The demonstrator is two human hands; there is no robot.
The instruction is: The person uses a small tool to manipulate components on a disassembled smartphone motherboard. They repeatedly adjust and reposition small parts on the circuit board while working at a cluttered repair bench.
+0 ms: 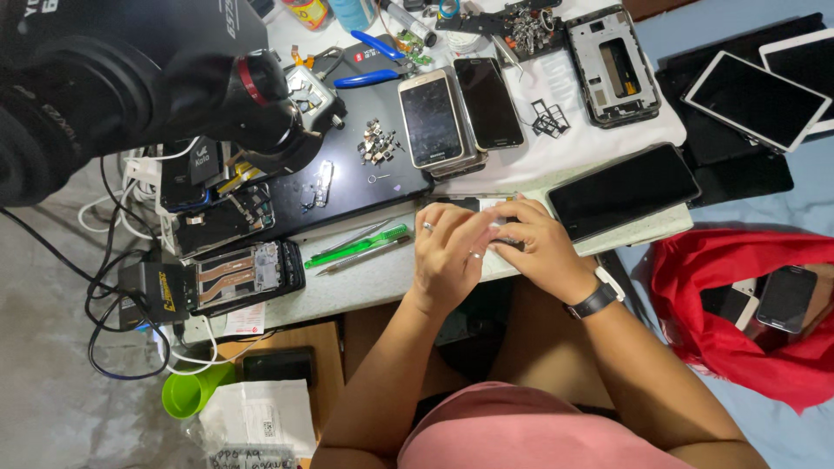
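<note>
We see both hands meeting just left of the large black phone (623,189): left hand (445,252) and right hand (543,247) fingers pinching a small dark phone part (506,243) on the bench (365,282).

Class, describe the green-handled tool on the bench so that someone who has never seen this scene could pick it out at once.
Start at the white workbench and find the person's left hand near its front edge. Just left of that hand lies the green-handled tool, slanting beside a thin grey metal tool. Its bright translucent green handle sets it apart from that grey neighbour and from the blue-handled pliers further back.
</note>
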